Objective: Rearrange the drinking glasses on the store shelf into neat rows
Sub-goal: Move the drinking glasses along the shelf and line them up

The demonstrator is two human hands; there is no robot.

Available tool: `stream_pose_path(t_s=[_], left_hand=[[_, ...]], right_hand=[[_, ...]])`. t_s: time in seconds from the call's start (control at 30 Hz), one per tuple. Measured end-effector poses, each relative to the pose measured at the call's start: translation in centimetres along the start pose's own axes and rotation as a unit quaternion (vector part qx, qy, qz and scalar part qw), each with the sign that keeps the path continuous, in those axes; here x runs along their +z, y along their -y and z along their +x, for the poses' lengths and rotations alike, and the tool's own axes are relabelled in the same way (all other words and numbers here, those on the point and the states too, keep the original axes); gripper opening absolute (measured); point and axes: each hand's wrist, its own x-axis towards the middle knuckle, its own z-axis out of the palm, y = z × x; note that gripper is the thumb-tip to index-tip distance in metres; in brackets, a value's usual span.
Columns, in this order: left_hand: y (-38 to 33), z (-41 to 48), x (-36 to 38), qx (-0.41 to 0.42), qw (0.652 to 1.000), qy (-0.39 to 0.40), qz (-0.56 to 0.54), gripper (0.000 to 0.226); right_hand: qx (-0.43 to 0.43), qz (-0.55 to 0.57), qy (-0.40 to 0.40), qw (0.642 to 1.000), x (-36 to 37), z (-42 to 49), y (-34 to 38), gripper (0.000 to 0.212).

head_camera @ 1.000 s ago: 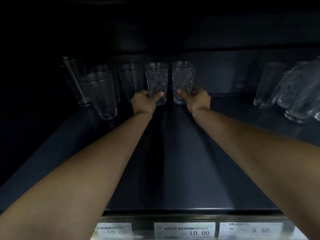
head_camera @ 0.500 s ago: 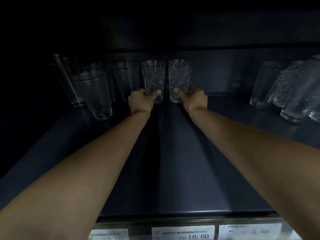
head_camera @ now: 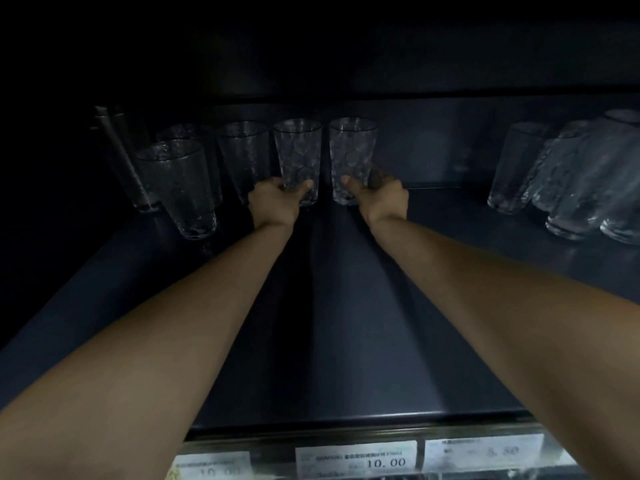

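The left glass [head_camera: 298, 157] and right glass [head_camera: 352, 154] stand upright side by side, slightly apart, at the far centre of the shelf [head_camera: 346, 323]. The left grip [head_camera: 275, 202] is closed round the lower part of the left glass, and the right grip [head_camera: 384, 199] is closed round the lower part of the right glass, thumb across its near face. More glasses [head_camera: 242, 154] stand to the left, with one glass [head_camera: 176, 188] set nearer. A separate glass group [head_camera: 568, 181] stands at far right. Price labels [head_camera: 356, 460] line the shelf's near edge.
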Motion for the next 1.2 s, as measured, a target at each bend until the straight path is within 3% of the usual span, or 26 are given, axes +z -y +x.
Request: stream_pose_path(t_s=[0.4, 0.53, 0.67, 0.83, 1.0, 1.13, 1.2], left_hand=[[-1.0, -2.2, -1.1, -0.042, 0.998, -0.022, -0.036, 0.039], [-2.6, -4.4, -1.1, -0.062, 0.993, 0.018, -0.101, 0.01], [-6.2, -8.1, 0.5, -0.027, 0.979, 0.108, -0.17, 0.011], [-11.7, -12.9, 4.1, 0.042, 0.961, 0.209, -0.177, 0.012], [-16.3, -17.5, 8.4, 0.101, 0.943, 0.268, -0.171, 0.007], [-18.6, -20.3, 12.8, 0.107, 0.944, 0.276, -0.144, 0.035], [-19.4, -21.5, 15.0, 0.089, 0.947, 0.278, -0.137, 0.05]], right_hand=[[0.034, 0.067, 0.055, 0.996, -3.2, -1.4, 0.1, 0.062], [0.03, 0.107, 0.089, 0.99, -6.9, -3.2, -0.1, 0.033], [0.012, 0.117, 0.101, 0.988, -12.4, -5.5, -0.5, 0.008], [-0.003, 0.108, 0.042, 0.993, -20.3, -7.2, -2.4, 0.001], [-0.013, 0.094, -0.055, 0.994, -28.7, -8.1, -4.3, 0.013], [-0.014, 0.072, -0.123, 0.99, -34.3, -7.7, -6.6, 0.003], [0.003, 0.029, -0.144, 0.989, -36.3, -7.2, -8.2, 0.01]])
